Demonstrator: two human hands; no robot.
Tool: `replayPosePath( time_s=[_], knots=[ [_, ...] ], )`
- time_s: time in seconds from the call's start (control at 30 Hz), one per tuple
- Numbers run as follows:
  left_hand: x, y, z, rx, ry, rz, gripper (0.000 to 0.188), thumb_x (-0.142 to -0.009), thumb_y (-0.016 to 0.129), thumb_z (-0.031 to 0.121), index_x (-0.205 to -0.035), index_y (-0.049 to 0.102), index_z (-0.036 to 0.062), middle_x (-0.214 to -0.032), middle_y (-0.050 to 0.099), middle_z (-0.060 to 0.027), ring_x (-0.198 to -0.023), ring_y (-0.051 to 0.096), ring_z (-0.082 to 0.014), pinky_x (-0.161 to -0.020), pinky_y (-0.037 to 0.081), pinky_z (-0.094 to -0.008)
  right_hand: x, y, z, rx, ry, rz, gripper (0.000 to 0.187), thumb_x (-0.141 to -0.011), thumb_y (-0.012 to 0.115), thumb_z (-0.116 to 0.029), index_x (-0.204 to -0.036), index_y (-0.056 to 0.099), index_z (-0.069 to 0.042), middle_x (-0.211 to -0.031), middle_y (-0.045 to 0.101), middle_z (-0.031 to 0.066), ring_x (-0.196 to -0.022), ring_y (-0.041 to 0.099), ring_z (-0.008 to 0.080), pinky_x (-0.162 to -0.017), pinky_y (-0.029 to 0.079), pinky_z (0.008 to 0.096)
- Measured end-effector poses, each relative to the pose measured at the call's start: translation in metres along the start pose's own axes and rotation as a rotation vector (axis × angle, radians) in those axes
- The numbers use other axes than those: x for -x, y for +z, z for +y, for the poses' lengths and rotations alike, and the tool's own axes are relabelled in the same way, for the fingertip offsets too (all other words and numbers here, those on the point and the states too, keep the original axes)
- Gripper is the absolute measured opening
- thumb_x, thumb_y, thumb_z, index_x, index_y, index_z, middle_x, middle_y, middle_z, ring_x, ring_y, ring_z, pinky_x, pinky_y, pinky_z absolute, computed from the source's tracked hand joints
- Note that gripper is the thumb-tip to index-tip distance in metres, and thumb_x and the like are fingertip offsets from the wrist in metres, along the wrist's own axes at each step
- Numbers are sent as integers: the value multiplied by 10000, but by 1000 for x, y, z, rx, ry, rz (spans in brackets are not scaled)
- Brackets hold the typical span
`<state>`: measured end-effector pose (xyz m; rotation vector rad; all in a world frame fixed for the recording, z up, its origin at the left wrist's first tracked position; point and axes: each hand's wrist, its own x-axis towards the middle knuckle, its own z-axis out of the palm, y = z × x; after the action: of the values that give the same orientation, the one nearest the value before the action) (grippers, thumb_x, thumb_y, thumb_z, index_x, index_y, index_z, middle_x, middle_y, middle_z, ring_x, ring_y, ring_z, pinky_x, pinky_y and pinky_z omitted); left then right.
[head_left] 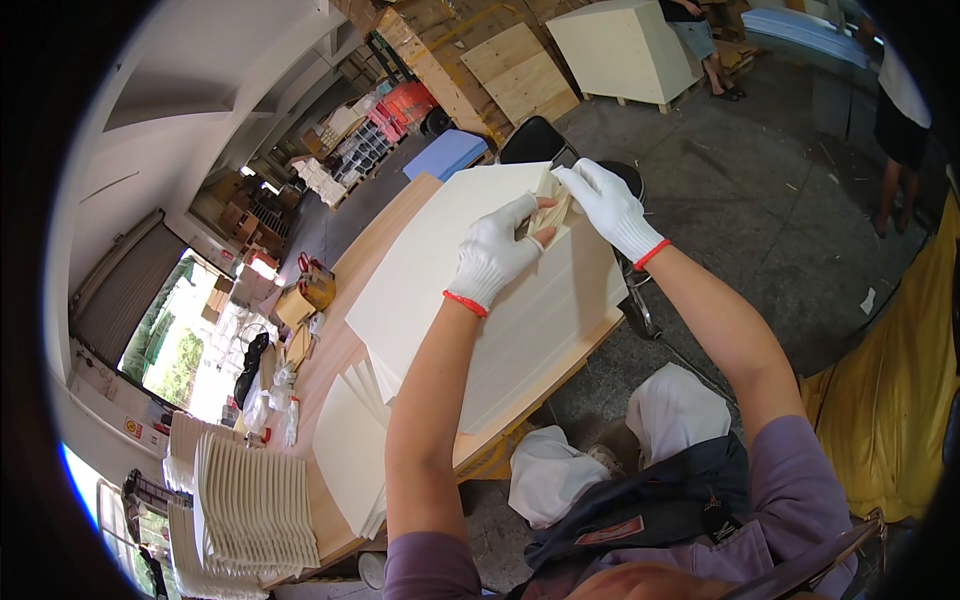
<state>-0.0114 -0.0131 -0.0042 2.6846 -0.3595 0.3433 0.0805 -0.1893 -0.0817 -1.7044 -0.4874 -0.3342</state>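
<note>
Cream flat sheets (425, 255): upper centre, partly covered
White-gloved left hand (498, 246): gripping bunched sheet edges
White-gloved right hand (606, 206): sheet corner, grip I can't tell
Tan cardboard box (293, 307): left, contents unclear

Seen from the wearer's own head: gloved left hand (497, 250) and right hand (605, 205), fisheye view, faced forward and down!
Here, by the left of two side-by-side head cameras, the fingers (546, 236) are looked down on from above and behind, fairly near, and are framed just above and right of centre. Nearer than the fingers, the forearms (435, 400) are let in from the lower edge, and the knees (680, 410) are caught below. Well left of the fingers, a roller shutter (125, 285) is bent toward the dark round rim; right of and beyond them, grey floor (760, 190) is swept in.
</note>
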Motion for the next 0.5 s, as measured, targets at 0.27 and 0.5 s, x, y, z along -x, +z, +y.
replayPosePath(
  time_s=[0.27, 0.5],
  knots=[
    [12, 8, -1, -114, 142, 212, 446, -834, 736, 179, -1278, 708, 206, -1089, 754, -164, -999, 728, -354, -896, 573, -431, 3, -36, -8, 431, 103, -36, 593, -1003, 504, -634, -980, 672, -67, -869, 702, 153, -851, 695, 330, -757, 503, 433],
    [7, 5, 5, -280, -9, 86, 373, -857, 717, 303, -1223, 728, 227, -1073, 768, -131, -994, 733, -347, -840, 576, -435, 7, -40, -7, 678, -266, -222, 536, -986, 516, -599, -937, 688, -94, -865, 729, 142, -821, 706, 356, -708, 526, 471]
  ],
)
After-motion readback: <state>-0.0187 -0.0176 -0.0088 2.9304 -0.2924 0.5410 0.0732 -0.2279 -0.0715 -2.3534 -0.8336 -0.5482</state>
